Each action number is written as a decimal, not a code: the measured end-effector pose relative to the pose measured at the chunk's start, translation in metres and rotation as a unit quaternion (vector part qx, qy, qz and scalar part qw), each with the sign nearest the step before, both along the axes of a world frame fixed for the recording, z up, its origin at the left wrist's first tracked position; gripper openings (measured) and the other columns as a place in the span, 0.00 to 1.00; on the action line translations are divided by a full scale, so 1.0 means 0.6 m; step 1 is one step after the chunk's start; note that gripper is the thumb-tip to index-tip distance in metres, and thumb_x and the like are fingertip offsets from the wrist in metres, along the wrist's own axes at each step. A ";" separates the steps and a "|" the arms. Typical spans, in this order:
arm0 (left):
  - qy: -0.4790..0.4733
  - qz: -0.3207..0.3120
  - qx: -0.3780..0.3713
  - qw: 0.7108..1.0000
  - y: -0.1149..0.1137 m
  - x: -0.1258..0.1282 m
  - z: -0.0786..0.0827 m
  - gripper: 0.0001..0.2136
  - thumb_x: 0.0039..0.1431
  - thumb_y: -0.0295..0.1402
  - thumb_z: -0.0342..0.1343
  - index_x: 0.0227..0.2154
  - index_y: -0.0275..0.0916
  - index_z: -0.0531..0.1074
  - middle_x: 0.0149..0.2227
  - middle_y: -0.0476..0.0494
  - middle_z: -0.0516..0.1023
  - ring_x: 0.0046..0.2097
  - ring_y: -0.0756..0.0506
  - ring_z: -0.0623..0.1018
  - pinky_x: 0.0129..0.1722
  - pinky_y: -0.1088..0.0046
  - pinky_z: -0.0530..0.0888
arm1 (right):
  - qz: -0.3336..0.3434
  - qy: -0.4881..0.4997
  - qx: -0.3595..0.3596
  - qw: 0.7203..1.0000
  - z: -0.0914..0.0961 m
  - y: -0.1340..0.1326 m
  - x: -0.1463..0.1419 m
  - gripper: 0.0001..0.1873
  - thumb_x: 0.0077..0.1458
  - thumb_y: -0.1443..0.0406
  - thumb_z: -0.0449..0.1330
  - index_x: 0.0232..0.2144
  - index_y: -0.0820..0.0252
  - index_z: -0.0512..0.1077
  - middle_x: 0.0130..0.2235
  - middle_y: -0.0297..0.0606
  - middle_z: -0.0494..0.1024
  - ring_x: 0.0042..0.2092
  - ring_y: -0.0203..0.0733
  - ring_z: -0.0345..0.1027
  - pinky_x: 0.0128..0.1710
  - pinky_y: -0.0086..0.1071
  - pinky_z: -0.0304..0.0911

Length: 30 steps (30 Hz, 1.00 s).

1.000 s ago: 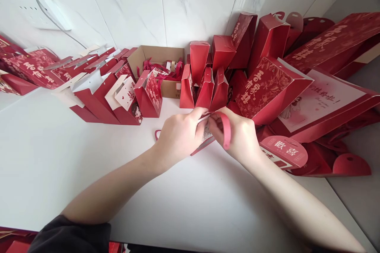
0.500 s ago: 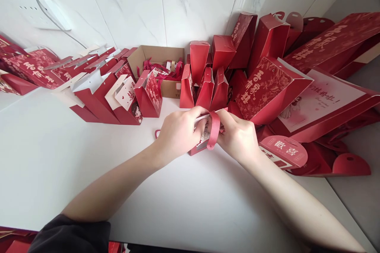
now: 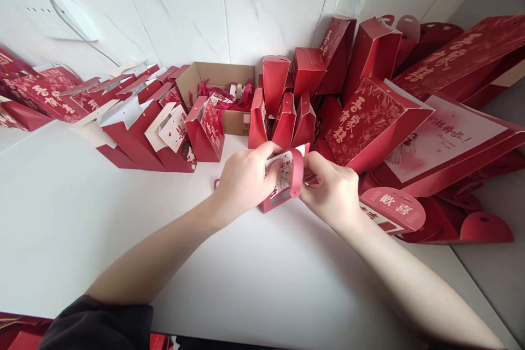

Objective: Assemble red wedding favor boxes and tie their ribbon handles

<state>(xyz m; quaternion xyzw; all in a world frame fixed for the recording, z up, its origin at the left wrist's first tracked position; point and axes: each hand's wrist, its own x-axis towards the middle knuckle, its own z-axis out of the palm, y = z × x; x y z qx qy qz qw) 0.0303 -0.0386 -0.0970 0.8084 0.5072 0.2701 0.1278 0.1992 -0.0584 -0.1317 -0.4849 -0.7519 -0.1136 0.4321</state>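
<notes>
One cardboard box (image 3: 238,124), and my tally around it.
From my remote screen I count, in front of the cardboard box, one left hand (image 3: 244,180), one right hand (image 3: 334,191), one windowed carton (image 3: 270,203), one red strap (image 3: 297,175) and one small red loop (image 3: 216,184). Just right of it I make out three small red cartons (image 3: 283,124) and two taller red cartons (image 3: 275,79); front-left of it, one floral carton (image 3: 210,128) and one cartoon-printed carton (image 3: 177,152). Farther off either side, the red bags (image 3: 369,126) overlap too much for my count.
</notes>
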 end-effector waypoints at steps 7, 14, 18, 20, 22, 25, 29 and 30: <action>-0.051 -0.056 -0.052 0.996 0.011 -0.012 0.004 0.11 0.63 0.32 0.51 0.44 0.44 0.77 0.36 0.48 0.83 0.34 0.46 0.78 0.28 0.73 0.68 | 0.154 0.195 -0.261 0.933 0.051 -0.013 0.022 0.10 0.63 0.62 0.52 0.33 0.58 0.71 0.27 0.34 0.77 0.25 0.35 0.70 0.24 0.27 0.62; -0.055 -0.088 -0.061 0.993 0.019 -0.019 0.010 0.11 0.64 0.32 0.50 0.42 0.42 0.77 0.37 0.49 0.82 0.34 0.48 0.78 0.30 0.75 0.68 | 0.202 0.220 -0.377 0.877 0.066 -0.015 0.024 0.09 0.60 0.60 0.58 0.35 0.60 0.73 0.30 0.35 0.77 0.24 0.33 0.66 0.22 0.26 0.60; -0.026 -0.060 -0.043 0.997 0.014 -0.015 0.008 0.09 0.64 0.34 0.50 0.39 0.43 0.76 0.28 0.51 0.79 0.27 0.50 0.73 0.27 0.75 0.64 | 0.093 0.080 -0.254 0.959 0.050 -0.009 0.020 0.05 0.57 0.69 0.56 0.34 0.59 0.72 0.29 0.34 0.76 0.28 0.35 0.66 0.29 0.28 0.62; -0.008 -0.036 -0.022 0.999 0.009 -0.010 0.005 0.09 0.64 0.35 0.51 0.38 0.43 0.76 0.24 0.52 0.76 0.24 0.50 0.71 0.25 0.74 0.61 | 0.066 0.024 -0.237 0.969 0.041 -0.007 0.018 0.03 0.56 0.68 0.57 0.33 0.59 0.71 0.29 0.34 0.74 0.27 0.35 0.65 0.28 0.28 0.60; 0.011 -0.016 -0.001 1.000 0.004 -0.005 0.003 0.09 0.64 0.36 0.51 0.36 0.42 0.76 0.21 0.52 0.73 0.21 0.50 0.69 0.23 0.73 0.59 | 0.042 -0.010 -0.218 0.975 0.033 -0.006 0.016 0.03 0.56 0.66 0.57 0.33 0.60 0.70 0.30 0.36 0.73 0.27 0.37 0.64 0.27 0.29 0.58; 0.020 0.001 0.016 1.000 -0.003 0.001 -0.002 0.09 0.63 0.35 0.51 0.39 0.43 0.76 0.19 0.52 0.71 0.20 0.50 0.68 0.23 0.73 0.58 | 0.023 -0.031 -0.175 0.984 0.024 -0.006 0.012 0.03 0.55 0.67 0.54 0.32 0.60 0.68 0.30 0.36 0.72 0.26 0.36 0.62 0.25 0.28 0.55; 0.021 0.002 0.025 0.999 -0.012 0.007 -0.009 0.11 0.62 0.35 0.52 0.42 0.43 0.77 0.21 0.52 0.73 0.21 0.49 0.70 0.24 0.73 0.60 | -0.011 -0.043 -0.122 0.992 0.017 -0.005 0.005 0.04 0.55 0.66 0.54 0.27 0.58 0.65 0.27 0.34 0.70 0.24 0.35 0.59 0.21 0.28 0.48; 0.020 0.000 0.027 0.999 -0.013 0.009 -0.010 0.11 0.62 0.35 0.52 0.42 0.42 0.77 0.21 0.51 0.74 0.22 0.49 0.70 0.24 0.73 0.60 | -0.021 -0.031 -0.116 0.992 0.017 -0.003 0.003 0.05 0.55 0.65 0.55 0.26 0.58 0.65 0.26 0.33 0.70 0.24 0.35 0.59 0.22 0.28 0.48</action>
